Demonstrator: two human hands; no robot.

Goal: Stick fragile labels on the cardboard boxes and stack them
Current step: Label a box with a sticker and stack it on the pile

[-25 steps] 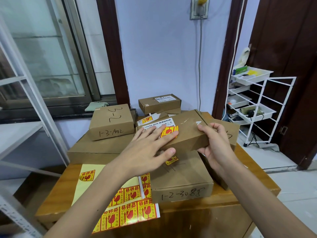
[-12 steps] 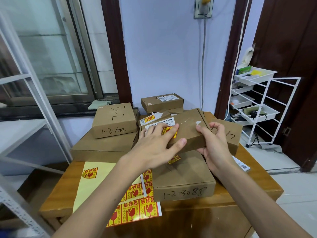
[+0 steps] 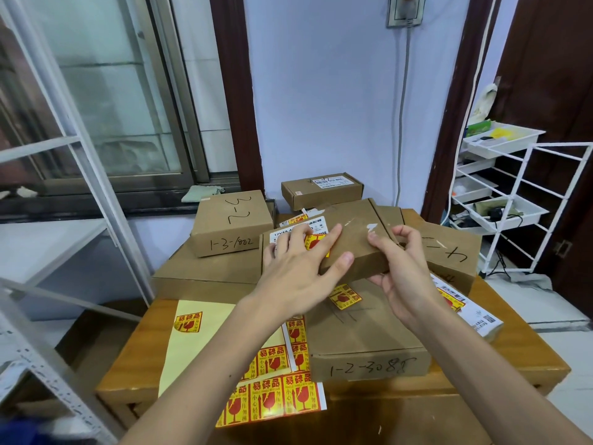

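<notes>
**Both hands on flat box, fragile label under left fingers**

Wooden desk (image 3: 500, 361) carries the whole pile of cardboard boxes. White wire rack (image 3: 510, 200) stands right of it, by the dark door; window with a grey sill at left.

Big flat box (image 3: 208, 271) lies at back-left of desk, with the box marked "1-3-1002" (image 3: 231, 223) on top of it. Box marked "1-2-3088" (image 3: 365, 345) sits at front centre, one fragile sticker (image 3: 345, 296) already on its lid. Another box with scrawled marker (image 3: 449, 252) lies tilted at right. Small box with a white shipping label (image 3: 322, 191) is at the back by the wall.

Held box (image 3: 349, 245): flat, brown, tilted, lifted above the "1-2-3088" box, white printed label at its far-left corner. Red-yellow fragile label (image 3: 316, 244) is on its top face, partly hidden by the fingers.

Left hand (image 3: 301, 268): fingers laid fairly straight across the top face and over the label, thumb hooked on the near edge. Right hand (image 3: 401, 271): curled around the box's right end, thumb on top, fingers underneath.

Yellow backing sheet (image 3: 205, 335) lies at front-left of desk with one sticker left on it. Sheet of fragile labels (image 3: 279, 396) overhangs the front edge, partly under the left forearm. White-labelled packet (image 3: 478, 319) lies at the desk's right edge.
</notes>
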